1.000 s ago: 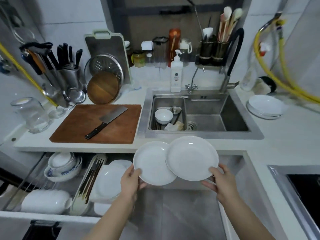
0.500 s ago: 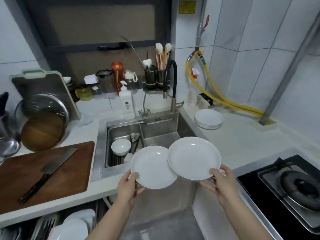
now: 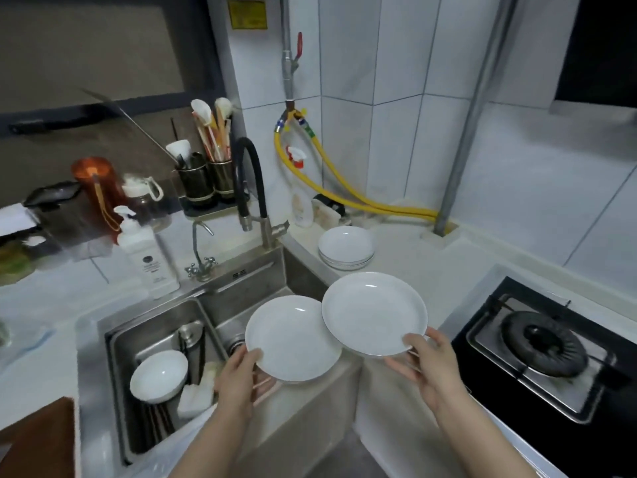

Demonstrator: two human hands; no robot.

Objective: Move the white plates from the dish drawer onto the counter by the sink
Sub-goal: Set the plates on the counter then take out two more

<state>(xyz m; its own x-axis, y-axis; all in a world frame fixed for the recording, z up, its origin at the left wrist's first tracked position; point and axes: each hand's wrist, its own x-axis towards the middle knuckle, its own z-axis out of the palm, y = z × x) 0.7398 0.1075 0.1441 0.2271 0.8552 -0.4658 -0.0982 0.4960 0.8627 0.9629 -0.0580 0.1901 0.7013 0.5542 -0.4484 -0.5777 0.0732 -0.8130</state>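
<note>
Overhead, white bench (image 3: 431, 270) wraps the corner, steel sink (image 3: 241, 298) set into it at left, black gas stove (image 3: 544, 343) at right. Black-necked tap (image 3: 250, 188) stands at the sink's back rim; yellow hose (image 3: 344, 191) runs along the tiled wall behind. Sink's left basin holds a white bowl (image 3: 158, 376). Stack of white plates (image 3: 346, 248) sits on the bench just right of the sink, near the corner. Two more white plates in the air over the sink's front right corner, both tilted toward the camera: left plate (image 3: 289, 336), right plate (image 3: 374, 312), the right one's rim overlapping the left's. Left hand (image 3: 238, 377) grips the left plate at its lower edge, thumb on top. Right hand (image 3: 427, 367) grips the right plate at its lower right edge, fingers spread beneath.
</note>
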